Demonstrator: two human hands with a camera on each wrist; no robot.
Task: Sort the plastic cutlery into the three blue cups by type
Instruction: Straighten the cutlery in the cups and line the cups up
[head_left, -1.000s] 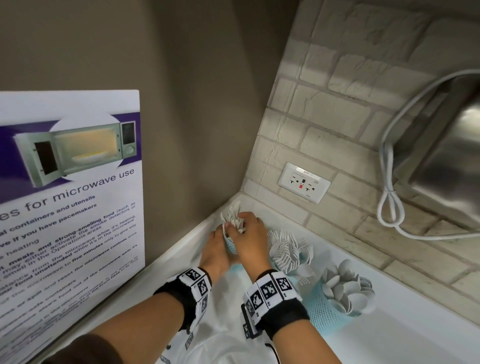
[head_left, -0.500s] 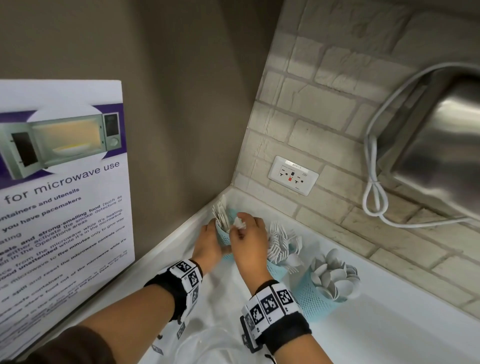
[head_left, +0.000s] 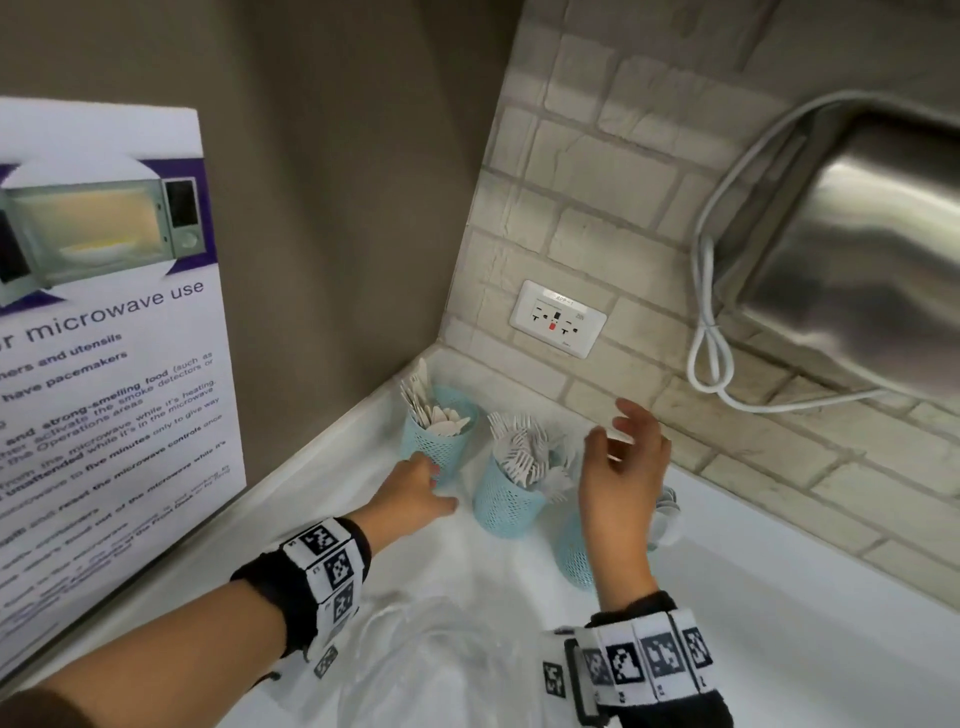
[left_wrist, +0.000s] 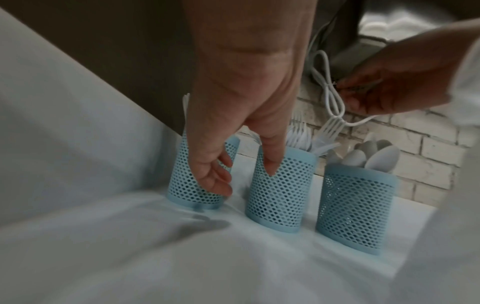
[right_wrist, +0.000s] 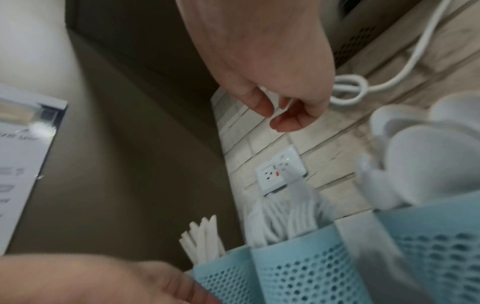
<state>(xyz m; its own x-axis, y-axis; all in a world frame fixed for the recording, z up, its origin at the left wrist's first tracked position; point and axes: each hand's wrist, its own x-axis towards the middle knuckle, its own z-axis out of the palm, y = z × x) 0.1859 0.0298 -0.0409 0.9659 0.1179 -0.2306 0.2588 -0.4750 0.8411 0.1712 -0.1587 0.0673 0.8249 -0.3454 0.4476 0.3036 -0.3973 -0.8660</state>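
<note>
Three blue mesh cups stand in a row in the counter's corner. The knife cup (head_left: 439, 441) (left_wrist: 182, 185) is at the far left, the fork cup (head_left: 506, 501) (left_wrist: 283, 195) in the middle. The spoon cup (head_left: 574, 551) (left_wrist: 355, 209) at the right is partly hidden behind my right wrist. My left hand (head_left: 436, 478) (left_wrist: 244, 174) hangs low beside the knife cup's base, fingers loosely curled and empty. Raised above the spoon cup, my right hand (head_left: 613, 436) (right_wrist: 275, 117) holds nothing, its fingers relaxed and apart.
A microwave poster (head_left: 104, 338) leans on the left wall. The brick back wall carries an outlet (head_left: 557, 318). At the right, a steel appliance (head_left: 857, 249) has a looped white cord (head_left: 711, 338). A clear plastic bag (head_left: 431, 649) lies on the white counter (head_left: 779, 623).
Both hands have come off the knife cup's top. The right hand rose and swung right over the spoon cup; the left dropped to the cup's base.
</note>
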